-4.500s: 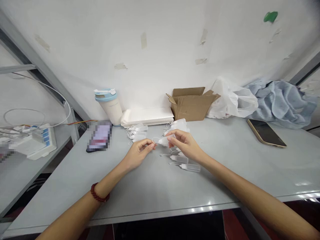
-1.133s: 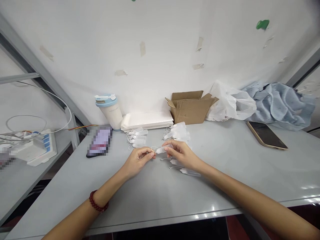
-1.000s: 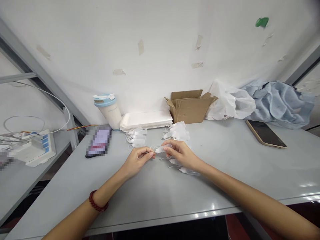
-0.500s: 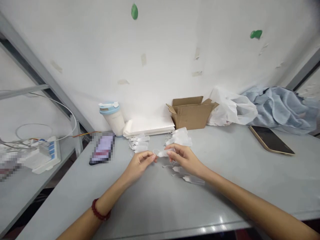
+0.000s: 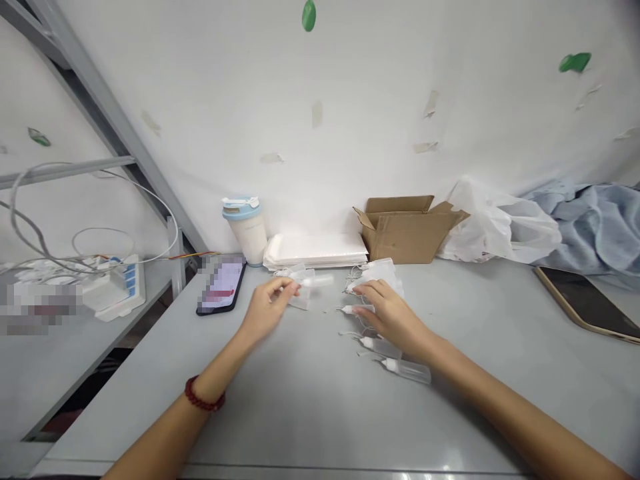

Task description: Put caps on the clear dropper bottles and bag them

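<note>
Hands over a tabletop (image 5: pixel 310 413).
Left hand (image 5: pixel 265 313) fingers pinch a bottle (image 5: pixel 314 282); right hand (image 5: pixel 393 320) covers a second bottle (image 5: pixel 353 310), grip unclear.

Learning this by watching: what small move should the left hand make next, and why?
Probably lower the small bottle onto the pile beside it: the left hand holds it next to those bottles, while the right hand touches another bottle.

grey table (image 5: pixel 310 413): glossy, light glints on near edge | white wall (image 5: pixel 380 80) behind table: tape scraps (image 5: pixel 317 113), 2 green marks (image 5: pixel 309 15) | grey metal frame (image 5: pixel 100 113) left of table | lower shelf (image 5: pixel 45 360) left of table
</note>
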Available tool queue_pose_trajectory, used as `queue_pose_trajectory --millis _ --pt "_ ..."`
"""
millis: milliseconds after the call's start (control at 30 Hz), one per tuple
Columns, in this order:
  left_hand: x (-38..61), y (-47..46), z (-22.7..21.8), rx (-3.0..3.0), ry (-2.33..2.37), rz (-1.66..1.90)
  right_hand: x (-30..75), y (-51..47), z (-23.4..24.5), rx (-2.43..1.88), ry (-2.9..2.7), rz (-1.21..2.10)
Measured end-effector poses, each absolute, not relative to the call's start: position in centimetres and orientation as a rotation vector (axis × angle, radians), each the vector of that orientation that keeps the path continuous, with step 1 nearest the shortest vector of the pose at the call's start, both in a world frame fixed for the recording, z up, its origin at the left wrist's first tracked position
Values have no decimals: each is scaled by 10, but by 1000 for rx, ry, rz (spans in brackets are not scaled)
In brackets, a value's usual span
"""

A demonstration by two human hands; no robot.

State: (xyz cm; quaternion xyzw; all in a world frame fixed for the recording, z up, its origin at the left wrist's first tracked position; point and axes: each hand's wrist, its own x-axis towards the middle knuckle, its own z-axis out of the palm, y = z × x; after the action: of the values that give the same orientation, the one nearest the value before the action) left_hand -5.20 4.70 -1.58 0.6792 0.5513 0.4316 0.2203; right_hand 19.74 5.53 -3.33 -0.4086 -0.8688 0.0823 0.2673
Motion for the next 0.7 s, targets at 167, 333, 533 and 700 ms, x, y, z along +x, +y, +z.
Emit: queue_pose_trajectory --millis 167,333,533,700 --pt "-80 64 -22 1905 1970 1171 199 57 -31 -1242 -2585 -12" --pt "-80 64 -22 1884 2114 1221 197 58 -33 -1194 -2565 73" --pt "-42 39 -23 2271 1664 1163 198 52 -25 -1036 -2321 379" --pt "-19 28 -25 2166 1434 840 195 45 -14 -1049 -2163 584"
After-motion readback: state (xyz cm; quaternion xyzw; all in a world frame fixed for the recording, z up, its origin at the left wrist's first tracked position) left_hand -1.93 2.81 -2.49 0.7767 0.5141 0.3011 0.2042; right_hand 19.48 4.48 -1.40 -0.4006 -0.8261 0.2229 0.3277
